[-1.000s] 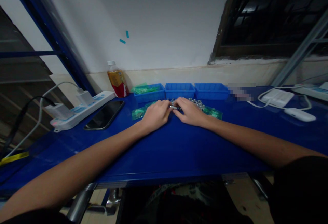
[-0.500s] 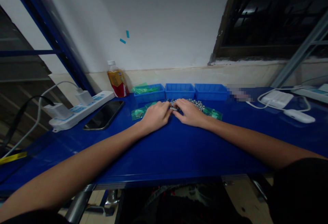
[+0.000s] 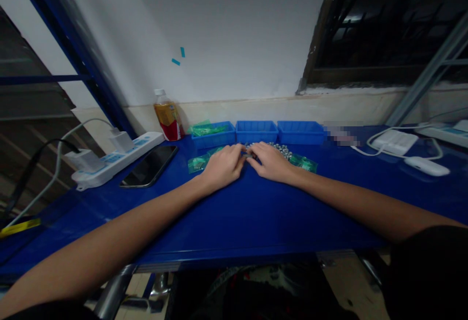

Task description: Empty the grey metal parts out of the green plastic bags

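Note:
In the middle of the table my left hand and my right hand meet, thumbs and fingertips almost touching. Both are closed in a pinch around a small metal piece, too small and half hidden to name. Behind the fingers lies a heap of small silver metal parts that look like nuts, partly covered by my right hand. A green-tinted clear bag with small parts in it lies beside my left hand. Another green bag is near my right wrist.
Three blue bins stand along the wall, the left one holding green bags. To the left are a drink bottle, a phone and a power strip. White chargers and cables lie at the right.
Both hands stay in nearly the same place. The small metal piece between the fingertips shows less clearly now than before, with the fingers slightly shifted around it. The camera view has tilted slightly.

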Demonstrator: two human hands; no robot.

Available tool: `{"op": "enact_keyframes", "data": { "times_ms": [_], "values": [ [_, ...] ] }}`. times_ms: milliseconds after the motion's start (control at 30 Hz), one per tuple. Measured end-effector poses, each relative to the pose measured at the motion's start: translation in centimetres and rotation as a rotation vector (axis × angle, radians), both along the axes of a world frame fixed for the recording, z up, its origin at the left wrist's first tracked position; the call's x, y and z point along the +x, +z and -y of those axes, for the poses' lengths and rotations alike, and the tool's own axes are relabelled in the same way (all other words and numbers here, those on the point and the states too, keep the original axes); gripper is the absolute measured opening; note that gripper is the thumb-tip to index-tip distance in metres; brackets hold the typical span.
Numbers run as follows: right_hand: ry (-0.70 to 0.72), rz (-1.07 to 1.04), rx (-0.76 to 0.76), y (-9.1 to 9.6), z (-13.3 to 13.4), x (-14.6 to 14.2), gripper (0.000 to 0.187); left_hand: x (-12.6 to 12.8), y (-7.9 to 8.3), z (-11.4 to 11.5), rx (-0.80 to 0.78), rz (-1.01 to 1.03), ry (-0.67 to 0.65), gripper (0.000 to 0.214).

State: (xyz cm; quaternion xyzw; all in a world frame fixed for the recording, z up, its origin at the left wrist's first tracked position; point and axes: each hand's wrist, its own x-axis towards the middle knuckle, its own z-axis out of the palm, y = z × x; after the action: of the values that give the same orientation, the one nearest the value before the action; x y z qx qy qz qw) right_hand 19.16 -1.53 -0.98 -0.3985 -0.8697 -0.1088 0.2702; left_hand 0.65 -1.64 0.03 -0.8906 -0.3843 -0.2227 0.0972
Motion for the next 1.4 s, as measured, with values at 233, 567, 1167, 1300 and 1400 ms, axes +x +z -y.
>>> {"op": "enact_keyframes", "data": {
  "times_ms": [233, 567, 1167, 1300, 1400],
  "values": [
    [0.009, 0.002, 0.008, 0.06, -0.07, 0.02, 0.013, -0.1, 0.02, 0.0, 0.025, -0.016, 0.016, 0.018],
    [-0.074, -0.001, 0.018, 0.02, -0.01, 0.06, 0.012, 0.0, 0.08, 0.04, 0.043, -0.039, 0.076, 0.022],
    [0.013, 0.048, -0.02, 0.04, -0.35, 0.2, 0.016, 0.0, -0.01, -0.1, 0.023, -0.041, 0.07, 0.023],
    [-0.009, 0.085, -0.003, 0.01, -0.33, 0.23, 0.013, -0.01, -0.07, -0.17, 0.027, -0.048, 0.065, 0.025],
    [-0.05, 0.07, 0.016, 0.05, -0.16, 0.18, 0.011, 0.04, 0.04, -0.08, 0.032, -0.046, 0.078, 0.026]
  ]
}}
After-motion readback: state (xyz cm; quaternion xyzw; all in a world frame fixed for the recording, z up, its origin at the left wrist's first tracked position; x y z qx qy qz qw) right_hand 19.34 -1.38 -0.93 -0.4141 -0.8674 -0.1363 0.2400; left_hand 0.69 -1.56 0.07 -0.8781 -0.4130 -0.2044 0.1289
